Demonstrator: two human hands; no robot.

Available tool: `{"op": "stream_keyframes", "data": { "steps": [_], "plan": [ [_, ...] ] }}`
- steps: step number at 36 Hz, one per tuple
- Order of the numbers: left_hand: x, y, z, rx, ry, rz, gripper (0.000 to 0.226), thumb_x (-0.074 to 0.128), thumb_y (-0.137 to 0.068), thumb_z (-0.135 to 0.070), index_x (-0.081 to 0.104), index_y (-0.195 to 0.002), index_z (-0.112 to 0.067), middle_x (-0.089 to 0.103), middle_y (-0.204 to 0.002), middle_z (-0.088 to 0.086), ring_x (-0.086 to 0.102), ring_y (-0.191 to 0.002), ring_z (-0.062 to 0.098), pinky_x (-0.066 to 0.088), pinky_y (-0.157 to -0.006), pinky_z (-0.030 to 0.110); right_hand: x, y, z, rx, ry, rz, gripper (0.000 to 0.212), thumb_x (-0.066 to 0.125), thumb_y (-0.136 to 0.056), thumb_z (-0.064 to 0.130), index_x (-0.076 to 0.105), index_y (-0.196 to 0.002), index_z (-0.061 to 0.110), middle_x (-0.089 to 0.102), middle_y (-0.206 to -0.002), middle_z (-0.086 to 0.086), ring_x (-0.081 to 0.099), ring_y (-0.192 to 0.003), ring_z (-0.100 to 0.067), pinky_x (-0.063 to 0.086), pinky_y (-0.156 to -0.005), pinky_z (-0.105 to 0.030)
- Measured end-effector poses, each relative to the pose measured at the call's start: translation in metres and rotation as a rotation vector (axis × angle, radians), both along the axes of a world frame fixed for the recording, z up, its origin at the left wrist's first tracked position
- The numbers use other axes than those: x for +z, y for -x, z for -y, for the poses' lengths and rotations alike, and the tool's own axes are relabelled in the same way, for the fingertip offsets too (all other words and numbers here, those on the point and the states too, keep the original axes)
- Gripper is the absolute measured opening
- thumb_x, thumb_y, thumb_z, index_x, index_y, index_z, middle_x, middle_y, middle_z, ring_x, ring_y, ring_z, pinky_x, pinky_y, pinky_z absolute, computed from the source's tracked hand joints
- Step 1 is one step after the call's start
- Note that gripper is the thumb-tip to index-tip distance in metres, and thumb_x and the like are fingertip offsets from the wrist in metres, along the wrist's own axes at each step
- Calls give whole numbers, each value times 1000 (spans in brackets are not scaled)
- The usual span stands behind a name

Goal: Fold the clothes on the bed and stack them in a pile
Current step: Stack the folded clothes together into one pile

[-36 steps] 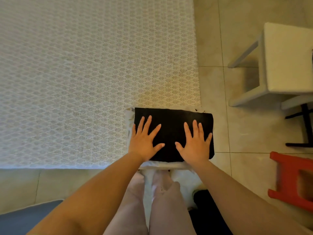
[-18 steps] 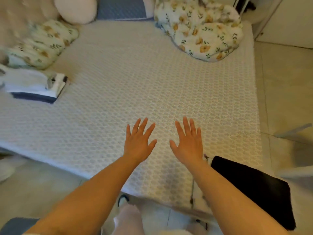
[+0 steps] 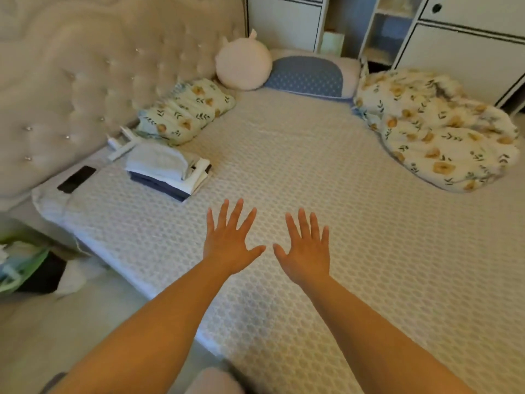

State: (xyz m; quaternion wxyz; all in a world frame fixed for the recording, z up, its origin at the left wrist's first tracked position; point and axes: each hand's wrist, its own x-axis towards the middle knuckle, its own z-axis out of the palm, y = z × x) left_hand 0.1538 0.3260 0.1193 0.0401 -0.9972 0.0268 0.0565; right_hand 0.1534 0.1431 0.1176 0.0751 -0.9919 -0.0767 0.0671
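Honeycomb-textured bed (image 3: 355, 223), flat folded pile (image 3: 170, 170), left hand (image 3: 227, 245) and right hand (image 3: 308, 251) splayed, empty

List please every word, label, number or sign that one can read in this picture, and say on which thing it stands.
None can be read.
Pile of folded clothes: a small tag-like patch, too blurred to tell.
Dark phone: screen blank.
Floral pillow and floral quilt: flower print only, no text.
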Motion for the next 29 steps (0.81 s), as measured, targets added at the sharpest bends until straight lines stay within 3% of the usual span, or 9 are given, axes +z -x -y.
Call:
{"op": "stream_keyframes", "data": {
  "steps": [7, 12, 16, 22, 29],
  "plan": [
    [-9, -6, -90, 134, 53, -96, 93, 14, -77, -86, -40, -133, -35, -51, -137, -2, -45, -129, 25, -28, -103, 55, -2, -31, -81, 69, -35, -73, 76, 22, -92, 66, -13, -150, 30, -24, -156, 0, -25, -143, -24, -20, -111, -46],
    [-18, -40, -169, 179, 83, -108, 106, 22, -70, -91, -51, -123, -35, -56, -133, -4, -33, -139, 31, -21, -106, 60, -13, -74, -156, 53, -51, -98, 81, 22, -89, 71, -14, -150, 31, -23, -157, 1, -22, -144, -24, -17, -113, -48],
    [-30, -77, -240, 209, 100, -188, 119, 39, -66, -91, -53, -121, -37, -41, -148, -4, -25, -142, 31, -9, -106, 68, -33, -99, -233, -15, -99, -183, 87, 29, -87, 72, -23, -146, 33, -25, -156, 1, -20, -144, -28, -8, -114, -56],
    [-29, -159, -345, 68, 19, -231, 120, 44, -66, -89, -47, -125, -38, -35, -152, -3, -25, -143, 31, -5, -109, 66, -36, -157, -335, -178, -180, -271, 90, 37, -87, 70, -25, -144, 39, -27, -156, 1, -11, -145, -37, 5, -110, -65],
    [-29, -218, -404, -16, -13, -230, 116, 41, -67, -89, -47, -124, -38, -31, -154, -3, -23, -143, 30, -8, -110, 63, -38, -205, -387, -216, -139, -292, 83, 31, -90, 68, -19, -147, 35, -20, -158, -1, -8, -146, -32, 6, -113, -60]
  ]
}}
